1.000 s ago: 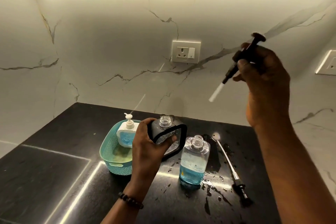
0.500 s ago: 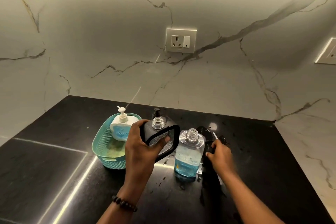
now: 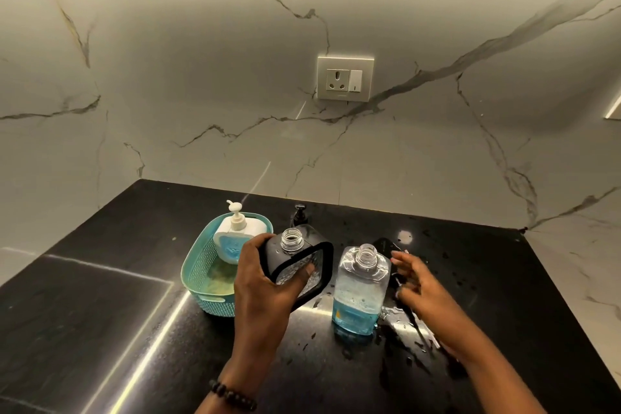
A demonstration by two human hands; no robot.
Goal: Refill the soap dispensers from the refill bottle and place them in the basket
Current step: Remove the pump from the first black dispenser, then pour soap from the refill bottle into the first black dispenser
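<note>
My left hand grips a black-framed clear soap dispenser, tilted, its neck uncapped. Just right of it stands the clear refill bottle, open at the top and about a third full of blue liquid. My right hand hovers beside the refill bottle with fingers spread, holding nothing. A white pump dispenser with a blue label stands in the teal basket on the left. A black pump with its tube lies on the counter under my right hand.
The black stone counter is wet with drops around the bottles. Another black pump head shows behind the held dispenser. A marble wall with a socket rises behind.
My right hand came down from high up, where it held a black pump, to the counter and now sits open beside the refill bottle. The left hand kept its hold.
</note>
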